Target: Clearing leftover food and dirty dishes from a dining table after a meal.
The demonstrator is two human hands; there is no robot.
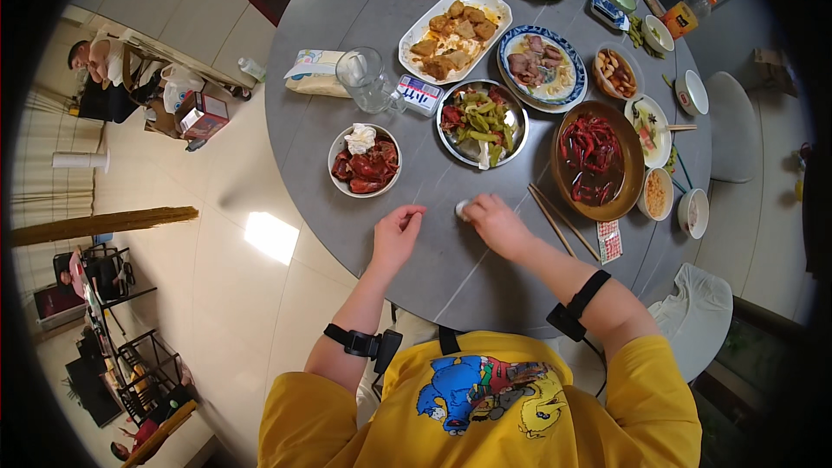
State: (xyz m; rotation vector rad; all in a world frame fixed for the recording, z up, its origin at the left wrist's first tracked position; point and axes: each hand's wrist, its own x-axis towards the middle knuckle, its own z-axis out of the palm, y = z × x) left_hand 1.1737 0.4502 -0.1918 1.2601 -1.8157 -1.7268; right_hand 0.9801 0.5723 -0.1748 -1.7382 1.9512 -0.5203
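My right hand [496, 224] rests low over the grey table, its fingers closed on a small white crumpled tissue [463, 210] that touches the tabletop. To its left, my left hand [397, 234] hangs near the table's front edge with the fingers curled in and nothing visible in them. Just beyond the left hand stands a white bowl [334, 175] of red crayfish shells, topped by another crumpled tissue [360, 138]. A steel plate [518, 140] of green vegetables lies ahead of both hands. Right of my right hand lie wooden chopsticks [553, 222].
A brown bowl [635, 173] of red crayfish stands at the right. Farther back are a white dish [414, 59] of fried pieces, a blue-rimmed plate [579, 91] of sliced meat and a glass mug [364, 82]. An orange drink bottle [685, 17] stands at the far right.
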